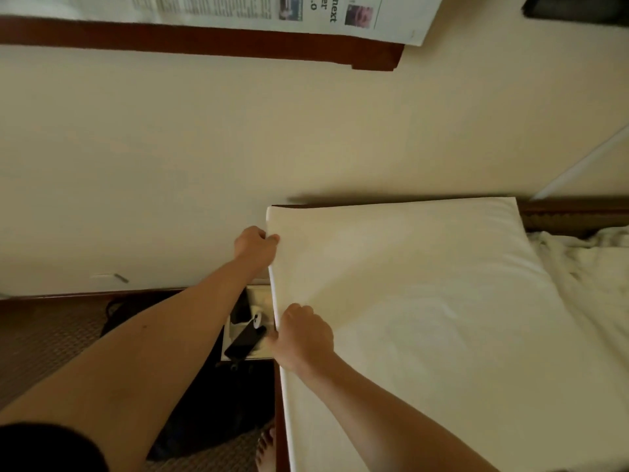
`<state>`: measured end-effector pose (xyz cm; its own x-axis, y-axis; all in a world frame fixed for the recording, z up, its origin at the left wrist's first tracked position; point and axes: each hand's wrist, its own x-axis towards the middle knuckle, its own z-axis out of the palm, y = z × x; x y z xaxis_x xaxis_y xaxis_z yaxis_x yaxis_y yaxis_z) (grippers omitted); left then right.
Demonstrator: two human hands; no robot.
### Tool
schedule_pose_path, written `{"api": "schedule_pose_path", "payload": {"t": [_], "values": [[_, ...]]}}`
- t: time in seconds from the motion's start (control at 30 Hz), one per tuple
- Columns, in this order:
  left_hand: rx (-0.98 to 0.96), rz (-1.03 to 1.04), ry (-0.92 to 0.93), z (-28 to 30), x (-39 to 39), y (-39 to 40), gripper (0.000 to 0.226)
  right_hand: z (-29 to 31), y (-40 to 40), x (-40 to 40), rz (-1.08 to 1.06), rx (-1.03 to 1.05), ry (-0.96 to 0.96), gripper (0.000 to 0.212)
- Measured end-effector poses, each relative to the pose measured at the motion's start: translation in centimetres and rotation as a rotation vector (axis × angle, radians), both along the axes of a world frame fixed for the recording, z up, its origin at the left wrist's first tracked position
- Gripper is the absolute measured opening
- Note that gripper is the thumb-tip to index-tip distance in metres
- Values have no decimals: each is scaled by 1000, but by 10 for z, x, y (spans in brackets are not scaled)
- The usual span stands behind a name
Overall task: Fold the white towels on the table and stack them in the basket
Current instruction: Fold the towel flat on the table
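Observation:
A large white towel [425, 301] lies spread flat over the table, its left edge running along the table's left side. My left hand [255, 247] pinches that edge near the far left corner. My right hand [303, 335] grips the same edge closer to me, fingers curled over the cloth. More crumpled white towels [585, 264] lie to the right of the flat one. No basket is in view.
The table's dark wooden edge [279, 420] shows below the towel. Left of it, a small shelf [261, 294] holds a black phone [243, 342] and a cable. A newspaper [238, 8] hangs over a wooden rail on the cream wall. Carpet lies below.

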<state>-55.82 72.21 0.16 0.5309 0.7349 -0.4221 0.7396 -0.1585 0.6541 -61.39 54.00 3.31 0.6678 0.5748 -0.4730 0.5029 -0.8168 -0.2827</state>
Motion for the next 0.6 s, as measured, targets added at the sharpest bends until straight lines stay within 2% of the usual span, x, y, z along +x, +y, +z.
{"api": "schedule_pose_path", "payload": {"t": [0.1,0.23,0.43,0.53,0.6], "values": [[9,29,-45,10,-4,4,20,11,-1,3,-125,69,176,36],[38,93,-67,26,-14,17,23,30,3,5,-351,277,412,13],[65,204,-127,58,-23,29,15,62,9,7,-457,451,539,27],[74,173,-170,78,-13,15,11,68,3,18,-506,463,555,23],[56,137,-220,95,4,-5,8,77,-10,30,-553,552,523,23]]}}
